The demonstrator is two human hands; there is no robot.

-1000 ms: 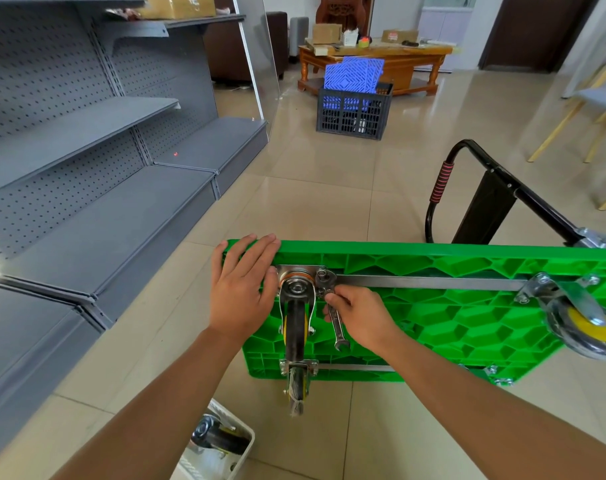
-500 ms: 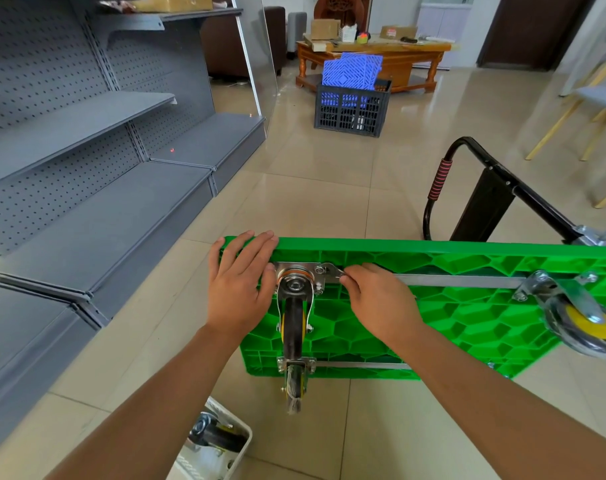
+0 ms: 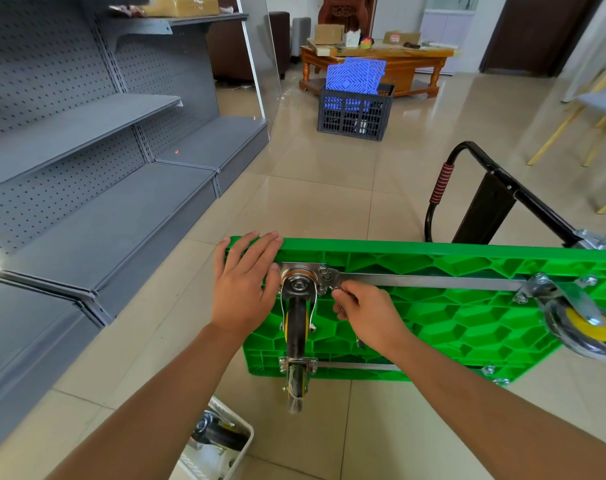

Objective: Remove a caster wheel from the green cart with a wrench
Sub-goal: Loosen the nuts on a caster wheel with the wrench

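Left hand (image 3: 244,289) flat on ribbed green cart (image 3: 468,317); right hand (image 3: 367,311) grips steel wrench (image 3: 332,287) at caster wheel (image 3: 296,306).

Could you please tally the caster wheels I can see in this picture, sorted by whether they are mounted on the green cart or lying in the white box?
Mounted on the green cart: 3, the near-left caster, the lower caster, the right caster
In the white box: 1, the loose caster
Total: 4
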